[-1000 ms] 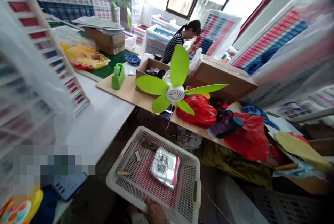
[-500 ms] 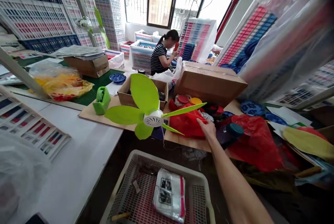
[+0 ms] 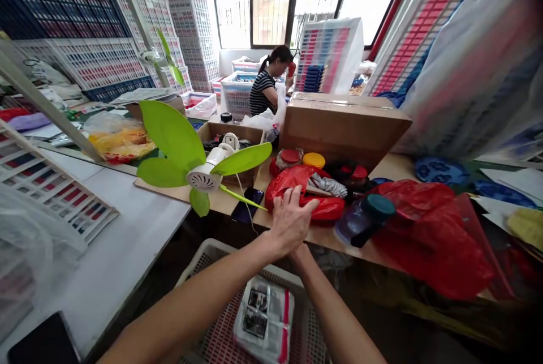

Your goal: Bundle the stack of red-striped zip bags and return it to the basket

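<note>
My left hand [image 3: 292, 219] is stretched over the near edge of a red plastic bag [image 3: 282, 183], its fingers apart and nothing visibly gripped. Crossed beneath it is my right hand [image 3: 299, 252]; its fingers are hidden behind the left one. The red bag lies open, showing a bundle of silvery-grey material [image 3: 333, 185] inside. Left of my hands stands a small fan [image 3: 204, 177] with lime green blades and a white hub. One blade tip comes close to my left hand. A dark phone [image 3: 248, 205] lies under the blades.
A jar with a red lid [image 3: 291, 156] and one with a yellow lid [image 3: 314, 160] sit behind the bag. To the right lies a bottle with a teal cap [image 3: 379, 205]. Below is a perforated basket [image 3: 212, 246] holding plastic packets [image 3: 265, 318]. Beyond a large carton [image 3: 343, 126] sits another person [image 3: 265, 89].
My left hand has come into view, crossing over my right at the red bag. My right hand has drawn left and nearer. The fan has turned leftward, and the bag now gapes wider.
</note>
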The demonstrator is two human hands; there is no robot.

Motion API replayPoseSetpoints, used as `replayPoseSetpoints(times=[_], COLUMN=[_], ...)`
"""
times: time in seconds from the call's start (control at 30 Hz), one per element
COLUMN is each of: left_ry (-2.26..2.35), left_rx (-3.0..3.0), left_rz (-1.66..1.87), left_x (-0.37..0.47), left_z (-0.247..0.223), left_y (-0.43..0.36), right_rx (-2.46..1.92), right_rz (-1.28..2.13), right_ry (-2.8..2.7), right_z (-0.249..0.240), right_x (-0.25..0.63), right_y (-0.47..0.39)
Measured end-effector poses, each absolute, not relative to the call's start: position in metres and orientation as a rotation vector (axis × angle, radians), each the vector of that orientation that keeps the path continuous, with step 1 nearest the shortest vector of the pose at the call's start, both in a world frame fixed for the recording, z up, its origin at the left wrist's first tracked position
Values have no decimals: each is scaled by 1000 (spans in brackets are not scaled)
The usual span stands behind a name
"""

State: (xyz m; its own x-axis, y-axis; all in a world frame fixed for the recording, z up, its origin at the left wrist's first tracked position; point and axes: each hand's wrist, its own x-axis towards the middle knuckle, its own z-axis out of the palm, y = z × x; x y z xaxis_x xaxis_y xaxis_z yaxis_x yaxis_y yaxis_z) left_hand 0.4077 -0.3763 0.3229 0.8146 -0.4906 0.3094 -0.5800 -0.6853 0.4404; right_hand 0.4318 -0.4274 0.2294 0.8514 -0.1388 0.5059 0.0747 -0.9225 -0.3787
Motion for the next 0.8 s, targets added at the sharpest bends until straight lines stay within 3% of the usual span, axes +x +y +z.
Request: replayPoseSetpoints(times=[0.17, 0.27, 0.53, 0.8], left_ry=[-937, -799, -409, -315], left_rx=[2736, 2741, 2643, 2403], left_rz=[77, 100, 92, -14], left_x=[473, 491, 489, 488], left_z=[312, 301, 278, 264], left_y=[-415, -407, -395, -384], right_rx=[-2653, -2666, -2762, -2864], right_rz=[-793, -820, -744, -705], right_ry=[-81, -13, 190, 60], right_z=[218, 211, 234, 219], right_x=[412, 397, 436, 411], right_y=[-429, -445, -521, -522])
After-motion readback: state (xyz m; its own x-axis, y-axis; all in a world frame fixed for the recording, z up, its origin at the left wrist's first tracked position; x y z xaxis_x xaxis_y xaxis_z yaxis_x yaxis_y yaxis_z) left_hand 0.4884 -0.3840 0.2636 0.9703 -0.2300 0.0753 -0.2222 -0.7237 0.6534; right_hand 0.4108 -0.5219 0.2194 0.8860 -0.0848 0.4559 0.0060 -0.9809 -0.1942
